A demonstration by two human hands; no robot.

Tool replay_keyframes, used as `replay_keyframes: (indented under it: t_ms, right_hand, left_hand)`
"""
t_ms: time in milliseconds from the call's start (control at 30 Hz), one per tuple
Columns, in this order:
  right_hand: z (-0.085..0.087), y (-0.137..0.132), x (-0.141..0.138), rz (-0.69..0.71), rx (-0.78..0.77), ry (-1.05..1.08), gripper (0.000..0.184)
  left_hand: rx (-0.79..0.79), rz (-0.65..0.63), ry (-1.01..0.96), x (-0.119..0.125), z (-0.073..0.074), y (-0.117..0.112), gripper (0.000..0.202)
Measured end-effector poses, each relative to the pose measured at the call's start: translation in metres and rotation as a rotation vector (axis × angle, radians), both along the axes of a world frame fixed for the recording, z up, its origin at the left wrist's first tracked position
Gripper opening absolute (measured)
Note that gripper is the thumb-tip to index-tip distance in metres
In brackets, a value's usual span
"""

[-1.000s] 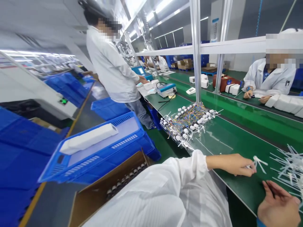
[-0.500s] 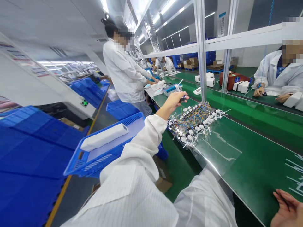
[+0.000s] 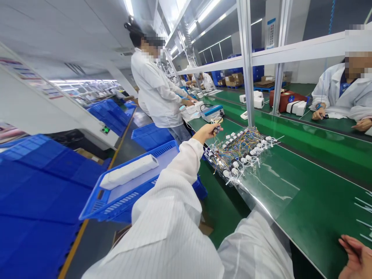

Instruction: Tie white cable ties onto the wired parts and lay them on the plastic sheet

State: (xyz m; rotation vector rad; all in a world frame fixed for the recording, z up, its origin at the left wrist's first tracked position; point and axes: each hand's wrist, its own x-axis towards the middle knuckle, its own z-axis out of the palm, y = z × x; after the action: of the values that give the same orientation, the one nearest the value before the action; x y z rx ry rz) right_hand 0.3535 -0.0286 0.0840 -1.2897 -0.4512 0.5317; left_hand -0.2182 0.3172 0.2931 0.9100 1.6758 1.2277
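Observation:
My left hand (image 3: 209,132) is stretched far forward, its fingers closed on a small dark part (image 3: 216,130) with thin wires. It hovers at the near left corner of a batch of wired white-and-black parts (image 3: 242,151), set in rows with coloured leads and white cable ties, lying on clear plastic film (image 3: 276,182). What exactly the held part is stays too small to make out. Down at the right edge, my right hand (image 3: 356,255) rests by the green tabletop (image 3: 316,209), partly cut off, its visible fingers loosely extended with nothing seen in them.
White cable ties (image 3: 363,213) lie at the right. A blue crate (image 3: 128,201) with a long white piece (image 3: 129,172) stands left of my arm. Beyond are a blue-and-grey device (image 3: 212,112), an upright metal post (image 3: 246,69) and co-workers in white coats (image 3: 157,89).
My left hand has come down and slightly left, closer to the wired parts, with the small dark part still in its fingers. My right hand has barely shifted.

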Motion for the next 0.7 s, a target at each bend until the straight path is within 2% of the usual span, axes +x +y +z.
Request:
replay_keyframes:
  t_ms: [67,167,300,433,533,700]
  right_hand:
    - [0.009,0.0,-0.01,-0.078,-0.017,0.04,0.002]
    - [0.025,-0.002,-0.022,-0.082,-0.026,0.068,0.002]
    - [0.039,-0.006,-0.03,-0.079,-0.006,0.126,0.007]
    - [0.037,-0.007,-0.028,-0.042,-0.028,0.112,0.006]
    - [0.028,-0.007,-0.022,-0.011,-0.048,0.074,0.006]
    - [0.018,-0.003,-0.015,-0.015,-0.049,0.072,0.005]
  left_hand:
    - [0.043,-0.003,-0.088,-0.001,-0.001,0.009,0.014]
    - [0.08,0.019,-0.16,0.0,-0.011,0.017,0.016]
    - [0.037,0.077,-0.139,0.008,-0.045,0.01,0.026]
    - [-0.046,0.07,-0.021,0.011,-0.076,-0.004,0.033]
    - [-0.09,0.039,0.114,0.007,-0.082,-0.009,0.036]
    - [-0.152,-0.022,0.367,-0.006,-0.077,-0.012,0.034]
